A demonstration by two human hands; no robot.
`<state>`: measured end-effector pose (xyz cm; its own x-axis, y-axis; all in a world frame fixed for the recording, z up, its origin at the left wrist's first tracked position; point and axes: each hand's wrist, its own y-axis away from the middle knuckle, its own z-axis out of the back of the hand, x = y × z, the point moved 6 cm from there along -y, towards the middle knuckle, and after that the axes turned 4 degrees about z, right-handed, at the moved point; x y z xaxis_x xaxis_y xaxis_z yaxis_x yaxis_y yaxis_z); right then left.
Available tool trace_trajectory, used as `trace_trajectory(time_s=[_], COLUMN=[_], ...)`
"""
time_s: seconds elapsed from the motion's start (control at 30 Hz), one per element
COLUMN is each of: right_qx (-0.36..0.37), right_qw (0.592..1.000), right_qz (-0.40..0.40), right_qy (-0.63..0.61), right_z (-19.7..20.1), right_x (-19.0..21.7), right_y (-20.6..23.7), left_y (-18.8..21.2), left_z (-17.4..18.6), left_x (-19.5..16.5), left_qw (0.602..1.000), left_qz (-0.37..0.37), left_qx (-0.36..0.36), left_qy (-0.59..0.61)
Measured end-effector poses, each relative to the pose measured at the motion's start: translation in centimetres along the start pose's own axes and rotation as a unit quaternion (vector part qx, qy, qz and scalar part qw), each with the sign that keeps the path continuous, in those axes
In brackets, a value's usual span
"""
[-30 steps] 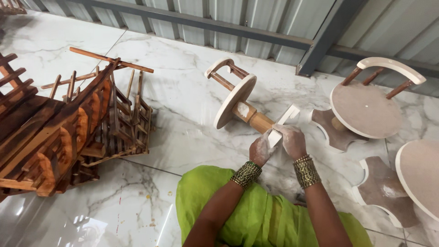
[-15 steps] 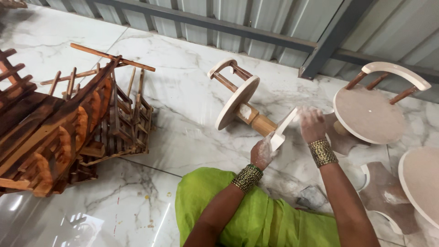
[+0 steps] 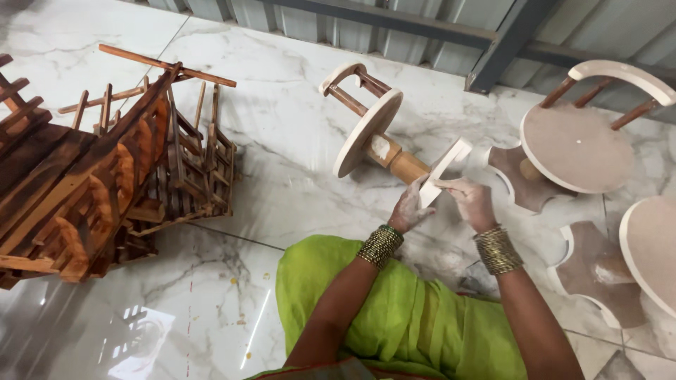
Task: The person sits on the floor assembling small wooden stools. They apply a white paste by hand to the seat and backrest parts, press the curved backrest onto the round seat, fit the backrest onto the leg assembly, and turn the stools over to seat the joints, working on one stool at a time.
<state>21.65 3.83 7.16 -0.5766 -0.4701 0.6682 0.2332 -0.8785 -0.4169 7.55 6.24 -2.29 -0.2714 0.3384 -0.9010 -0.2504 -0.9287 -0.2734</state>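
Right hand (image 3: 470, 200) is back from its reach, now gripping the stool base (image 3: 443, 169) alongside the clamped left hand (image 3: 412, 210).

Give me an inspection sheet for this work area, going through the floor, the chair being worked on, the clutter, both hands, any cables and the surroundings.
Surface: white marble-patterned floor, glossy, with pale dust near the hands.
Job's things: small round chair lying on its side, pale seat, turned wooden pedestal, white base toward the person.
Clutter: stack of dark wooden frames at left; upright round chair and further pale seats and bases at right.
Grippers: left hand and right hand, both dusty, on the edge of the white base; whether they grip it cannot be told.
Cables: nothing seen.
Surroundings: corrugated metal wall with dark steel beams; green garment over the lap.
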Motion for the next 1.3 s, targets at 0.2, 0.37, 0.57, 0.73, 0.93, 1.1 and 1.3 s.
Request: trace_trajectory(time_s=[0.2, 0.37, 0.57, 0.73, 0.93, 1.1, 1.3], right_qx=[-0.204, -0.353, -0.319, -0.368, -0.348, -0.198, -0.397], right_qw=[0.968, 0.931, 0.939, 0.91, 0.917, 0.916, 0.901], right_qz=[-0.097, -0.041, -0.095, -0.187, -0.114, -0.298, -0.019], right_qy=[0.114, 0.083, 0.092, 0.032, 0.156, 0.182, 0.175], right_z=[0.7, -4.9, -7.3, -4.2, -5.7, -5.0, 3.6], right_x=[-3.1, 0.5, 2.3, -0.5, 2.0, -1.9, -0.4], right_y=[2.7, 6.2, 9.4, 6.4, 5.7, 7.3, -0.3], left_y=[-0.3, 0.3, 0.4, 0.5, 0.2, -0.4, 0.9], left_z=[0.1, 0.8, 0.9, 1.1, 0.9, 0.6, 1.4], left_x=[0.1, -0.3, -0.5, -0.9, -0.4, -0.6, -3.3], left_qw=[0.924, 0.923, 0.894, 0.917, 0.932, 0.95, 0.998], left_qz=[0.053, 0.036, 0.093, 0.112, 0.058, 0.022, 0.003], left_qx=[0.106, 0.082, 0.085, 0.081, 0.079, 0.039, -0.045], left_qy=[0.364, 0.373, 0.429, 0.374, 0.349, 0.31, -0.053])
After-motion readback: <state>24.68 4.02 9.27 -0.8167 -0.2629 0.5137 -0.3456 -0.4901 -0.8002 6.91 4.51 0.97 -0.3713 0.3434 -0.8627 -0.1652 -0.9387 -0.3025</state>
